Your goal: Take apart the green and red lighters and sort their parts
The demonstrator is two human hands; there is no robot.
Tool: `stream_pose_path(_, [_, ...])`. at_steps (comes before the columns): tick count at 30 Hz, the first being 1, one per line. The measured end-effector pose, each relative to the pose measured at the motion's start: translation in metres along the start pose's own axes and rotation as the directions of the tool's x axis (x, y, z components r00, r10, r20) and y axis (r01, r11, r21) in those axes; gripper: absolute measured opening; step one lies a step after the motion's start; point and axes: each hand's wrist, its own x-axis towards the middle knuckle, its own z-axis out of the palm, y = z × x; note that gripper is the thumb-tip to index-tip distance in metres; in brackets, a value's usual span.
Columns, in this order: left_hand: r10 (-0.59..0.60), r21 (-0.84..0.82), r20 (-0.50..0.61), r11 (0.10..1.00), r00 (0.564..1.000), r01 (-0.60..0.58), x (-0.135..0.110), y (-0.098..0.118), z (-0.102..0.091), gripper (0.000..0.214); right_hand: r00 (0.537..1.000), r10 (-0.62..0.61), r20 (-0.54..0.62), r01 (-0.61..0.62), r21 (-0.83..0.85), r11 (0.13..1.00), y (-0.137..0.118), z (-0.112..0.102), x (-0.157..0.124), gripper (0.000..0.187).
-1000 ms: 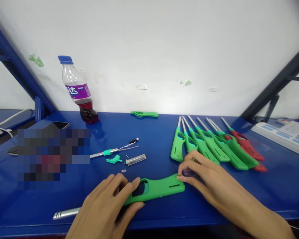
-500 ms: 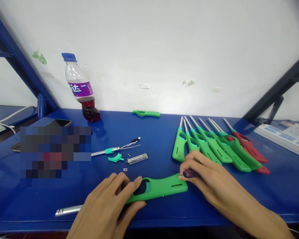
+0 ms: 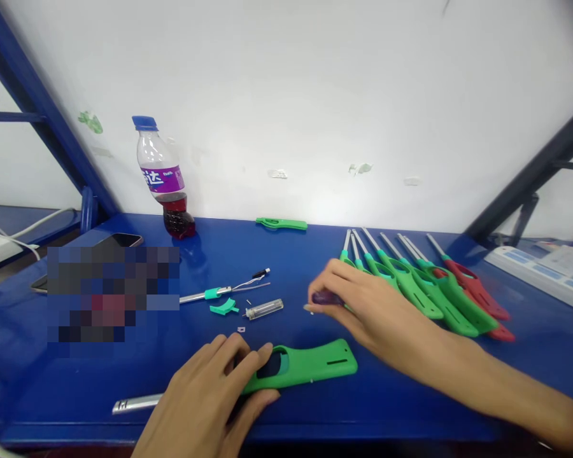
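Note:
A green lighter handle (image 3: 305, 364) lies near the front edge of the blue table (image 3: 286, 254), its metal tube (image 3: 136, 403) pointing left. My left hand (image 3: 214, 397) rests on the handle's trigger end, fingers curled over it. Above the table, my right hand (image 3: 358, 305) pinches a small purple-handled tool (image 3: 325, 298), its tip pointing left. Just left of that tip lie loose lighter parts: a clear fuel cartridge (image 3: 264, 309), a teal trigger piece (image 3: 223, 308) and a metal rod with wires (image 3: 224, 291).
A row of several green lighters (image 3: 410, 280) and red ones (image 3: 477, 292) lies behind my right hand. A purple-labelled bottle (image 3: 165, 181) stands at the back left, a green shell (image 3: 281, 223) by the wall, a phone (image 3: 119, 240) at left, a power strip (image 3: 539, 270) at right.
My right hand has lifted off the handle's rear end and moved up and left with the purple tool, toward the loose parts. My left hand stays on the handle.

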Motion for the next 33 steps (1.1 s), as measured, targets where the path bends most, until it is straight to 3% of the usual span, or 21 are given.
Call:
stream_pose_path(5, [-0.005,-0.020,0.000,1.000,1.000,0.005,0.002,0.002,0.000,0.037,0.995,-0.063,0.080,0.070,-0.086,0.994,0.006,0.021,0.061,0.009])
stream_pose_path(9, [-0.026,-0.019,-0.035,1.000,0.999,0.026,0.004,0.006,-0.001,0.034,0.983,-0.121,0.140,0.138,-0.119,0.983,0.004,0.038,0.085,0.012])
stream_pose_path(14, [-0.053,-0.026,0.017,0.998,0.998,0.053,0.003,0.008,-0.003,0.039,0.973,-0.141,0.185,0.173,-0.173,0.970,-0.005,0.044,0.087,0.011])
stream_pose_path(33, [-0.007,0.018,-0.023,1.000,1.000,0.007,0.000,0.003,0.000,0.037,0.979,-0.124,0.162,0.151,-0.167,0.974,-0.009,0.035,0.088,0.022])
